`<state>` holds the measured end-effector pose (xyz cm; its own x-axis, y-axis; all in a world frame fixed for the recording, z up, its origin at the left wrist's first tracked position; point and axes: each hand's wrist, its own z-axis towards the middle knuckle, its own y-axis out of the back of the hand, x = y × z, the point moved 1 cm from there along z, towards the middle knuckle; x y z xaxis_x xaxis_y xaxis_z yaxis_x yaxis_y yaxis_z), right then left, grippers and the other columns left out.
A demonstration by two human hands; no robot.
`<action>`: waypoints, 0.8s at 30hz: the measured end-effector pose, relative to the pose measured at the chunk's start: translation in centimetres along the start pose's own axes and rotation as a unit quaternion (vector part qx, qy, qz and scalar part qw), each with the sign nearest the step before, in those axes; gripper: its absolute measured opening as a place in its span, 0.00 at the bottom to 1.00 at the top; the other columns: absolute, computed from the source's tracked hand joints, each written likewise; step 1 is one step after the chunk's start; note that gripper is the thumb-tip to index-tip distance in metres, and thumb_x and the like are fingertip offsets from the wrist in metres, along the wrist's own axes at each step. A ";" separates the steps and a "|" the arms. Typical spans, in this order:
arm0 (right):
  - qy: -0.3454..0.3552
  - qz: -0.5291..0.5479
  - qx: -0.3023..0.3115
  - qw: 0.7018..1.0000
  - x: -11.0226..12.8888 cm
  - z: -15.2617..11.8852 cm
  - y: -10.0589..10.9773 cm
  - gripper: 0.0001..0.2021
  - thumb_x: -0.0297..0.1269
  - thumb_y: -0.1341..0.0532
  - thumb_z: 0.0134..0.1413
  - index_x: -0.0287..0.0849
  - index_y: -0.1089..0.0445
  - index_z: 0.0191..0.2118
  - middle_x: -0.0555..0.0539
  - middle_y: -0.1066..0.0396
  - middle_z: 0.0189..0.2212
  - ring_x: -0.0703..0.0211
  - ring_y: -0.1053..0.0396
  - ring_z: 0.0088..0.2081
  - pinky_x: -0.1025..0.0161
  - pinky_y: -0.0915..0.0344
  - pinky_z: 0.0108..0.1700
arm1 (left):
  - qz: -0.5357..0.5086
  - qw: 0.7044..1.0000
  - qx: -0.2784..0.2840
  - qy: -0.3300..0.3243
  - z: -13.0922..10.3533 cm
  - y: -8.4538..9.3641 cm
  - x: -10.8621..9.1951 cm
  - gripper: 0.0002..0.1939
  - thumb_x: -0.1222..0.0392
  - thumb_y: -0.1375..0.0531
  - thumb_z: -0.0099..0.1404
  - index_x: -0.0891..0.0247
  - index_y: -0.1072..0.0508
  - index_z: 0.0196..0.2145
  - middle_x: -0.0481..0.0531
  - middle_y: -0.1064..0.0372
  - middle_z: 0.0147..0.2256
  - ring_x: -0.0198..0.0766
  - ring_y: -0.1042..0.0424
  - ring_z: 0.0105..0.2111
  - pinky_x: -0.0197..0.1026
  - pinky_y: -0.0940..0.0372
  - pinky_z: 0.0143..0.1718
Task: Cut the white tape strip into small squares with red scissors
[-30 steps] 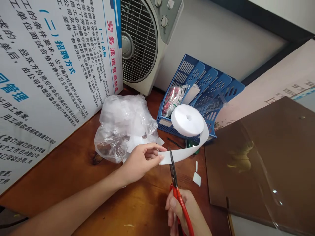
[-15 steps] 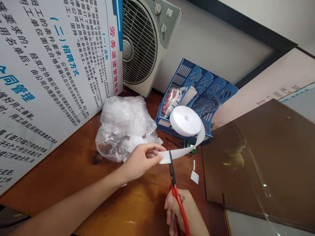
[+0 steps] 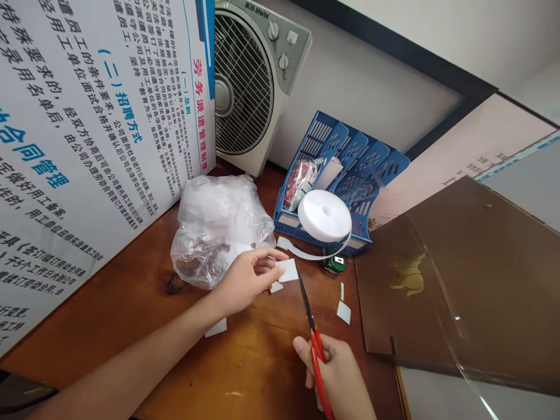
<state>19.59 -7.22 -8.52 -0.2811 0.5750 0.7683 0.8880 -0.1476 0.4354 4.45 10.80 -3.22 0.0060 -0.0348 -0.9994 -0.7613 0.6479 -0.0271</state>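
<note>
White strip (image 3: 307, 255) has dropped clear of scissors (image 3: 312, 332). Left hand (image 3: 245, 279): grip pinches cut piece (image 3: 289, 270). Right hand (image 3: 342, 373): grip holds scissors.

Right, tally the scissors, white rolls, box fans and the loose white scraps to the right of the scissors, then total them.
Scissors: 1
White roll: 1
Box fan: 1
White scraps, thin strip and squarish piece: 2
Total: 5
</note>
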 end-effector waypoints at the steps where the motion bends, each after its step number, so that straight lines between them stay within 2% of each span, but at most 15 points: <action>1: 0.028 -0.058 -0.045 0.997 0.1 -0.2 0.4 0.26 0.62 0.40 0.56 0.44 0.40 0.23 0.48 0.32 0.16 0.60 0.35 0.18 0.65 0.44 0.20 | 0.008 1.000 -0.010 -0.007 0.0 0.3 -0.1 0.16 0.52 0.37 0.65 0.63 0.26 0.47 0.51 0.25 0.32 0.37 0.28 0.29 0.37 0.33 0.30; 3: 0.069 -0.154 -0.101 0.980 -0.1 -0.7 1.1 0.22 0.58 0.38 0.56 0.46 0.36 0.24 0.44 0.27 0.21 0.53 0.30 0.24 0.60 0.39 0.28 | 0.036 0.999 -0.025 -0.022 0.1 0.8 -0.3 0.16 0.52 0.38 0.66 0.62 0.28 0.49 0.51 0.24 0.32 0.37 0.27 0.30 0.37 0.32 0.32; 4: 0.079 -0.171 -0.104 0.977 -0.3 -0.8 1.2 0.19 0.56 0.37 0.56 0.46 0.34 0.26 0.43 0.25 0.24 0.50 0.28 0.25 0.59 0.38 0.30 | 0.054 0.998 -0.030 -0.028 0.1 1.0 -0.5 0.15 0.53 0.38 0.67 0.62 0.28 0.49 0.50 0.24 0.32 0.38 0.26 0.30 0.37 0.32 0.33; 7: 0.106 -0.168 -0.089 0.976 -1.4 -1.0 1.0 0.10 0.49 0.35 0.55 0.49 0.29 0.33 0.44 0.23 0.26 0.47 0.24 0.28 0.59 0.35 0.31 | 0.135 0.989 -0.040 -0.053 0.1 1.5 -1.1 0.11 0.53 0.41 0.70 0.60 0.29 0.45 0.49 0.24 0.31 0.38 0.26 0.31 0.37 0.34 0.33; 10: 0.142 -0.181 -0.069 0.971 -2.0 -0.8 0.3 0.06 0.42 0.36 0.54 0.50 0.27 0.38 0.45 0.22 0.28 0.45 0.22 0.32 0.60 0.32 0.33 | 0.242 0.966 -0.039 -0.079 0.0 2.0 -1.6 0.06 0.55 0.44 0.72 0.59 0.31 0.41 0.48 0.23 0.32 0.39 0.25 0.31 0.39 0.35 0.35; 13: 0.172 -0.200 -0.046 0.963 -1.9 -0.5 -0.2 0.10 0.38 0.39 0.57 0.47 0.27 0.44 0.42 0.22 0.34 0.45 0.22 0.36 0.57 0.29 0.38 | 0.326 0.940 -0.031 -0.091 -0.2 2.6 -1.7 0.05 0.58 0.47 0.73 0.58 0.33 0.41 0.49 0.24 0.35 0.42 0.24 0.35 0.42 0.35 0.39; 17: 0.226 -0.187 -0.040 0.955 -0.9 -0.4 -0.1 0.14 0.33 0.43 0.60 0.42 0.29 0.50 0.37 0.26 0.48 0.46 0.25 0.47 0.56 0.28 0.47 | 0.388 0.908 -0.052 -0.151 -0.1 3.4 -1.6 0.03 0.62 0.43 0.69 0.59 0.29 0.38 0.54 0.29 0.49 0.47 0.28 0.51 0.46 0.37 0.52; 20: 0.243 -0.194 -0.032 0.950 -0.3 -0.3 0.1 0.16 0.28 0.43 0.58 0.42 0.29 0.52 0.38 0.29 0.51 0.48 0.28 0.52 0.56 0.30 0.53 | 0.402 0.897 -0.071 -0.166 0.2 3.8 -1.6 0.05 0.63 0.43 0.68 0.59 0.27 0.37 0.53 0.28 0.44 0.45 0.28 0.45 0.44 0.36 0.48; 22: 0.240 -0.211 -0.031 0.947 -0.1 -0.1 0.2 0.18 0.28 0.43 0.58 0.42 0.30 0.54 0.38 0.30 0.52 0.46 0.29 0.53 0.54 0.31 0.55 | 0.403 0.900 -0.071 -0.148 0.3 3.9 -1.7 0.05 0.63 0.45 0.69 0.59 0.28 0.37 0.51 0.27 0.38 0.43 0.27 0.40 0.43 0.35 0.43; 24: 0.240 -0.229 -0.027 0.943 0.2 0.0 0.3 0.18 0.29 0.42 0.59 0.42 0.30 0.55 0.39 0.29 0.53 0.45 0.31 0.55 0.51 0.32 0.56 | 0.405 0.904 -0.072 -0.118 0.4 4.0 -1.6 0.05 0.62 0.46 0.70 0.59 0.30 0.39 0.50 0.25 0.37 0.44 0.25 0.39 0.43 0.35 0.42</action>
<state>19.85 -7.14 -8.22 -0.7738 0.1606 0.6127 0.6180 -0.0209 0.7859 1.63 13.76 -1.74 -0.4654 0.5805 -0.6682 -0.6553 0.2815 0.7010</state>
